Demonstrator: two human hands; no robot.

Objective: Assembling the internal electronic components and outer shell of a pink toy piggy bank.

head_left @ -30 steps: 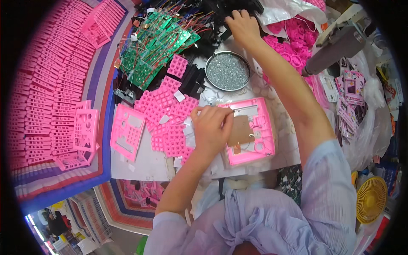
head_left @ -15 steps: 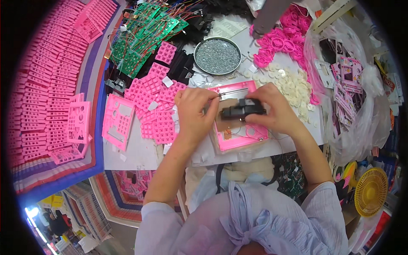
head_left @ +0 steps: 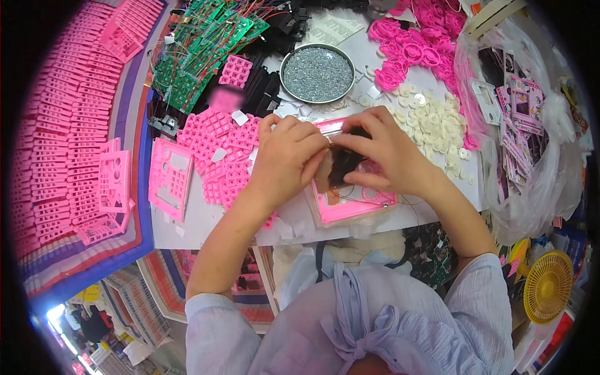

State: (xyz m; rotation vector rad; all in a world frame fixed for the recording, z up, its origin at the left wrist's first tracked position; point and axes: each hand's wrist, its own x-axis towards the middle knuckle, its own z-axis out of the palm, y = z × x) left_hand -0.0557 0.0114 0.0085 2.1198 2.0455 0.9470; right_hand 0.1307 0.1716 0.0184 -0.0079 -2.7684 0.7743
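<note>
Hands closer together now over pink case [head_left: 350, 210]; right hand [head_left: 394, 150] grips black part [head_left: 341, 165]; left hand [head_left: 285, 157] alongside, grip unclear. Work looks two-handed.

A white-topped worktable [head_left: 195, 230] stands in the middle of the room. Directly left of the table is a large bin of woven red, white and blue striped fabric with a broad blue rim [head_left: 139, 242]. Below the table's near left corner sits a second striped bin with a pale rim [head_left: 147, 270], and a patch of plain grey floor [head_left: 174, 347] shows past it. Farther out from that corner, bright white lights [head_left: 56, 311] glare over dim clutter. Right of the table, near its front edge, stands a round yellow plastic slatted grille [head_left: 548, 287].
</note>
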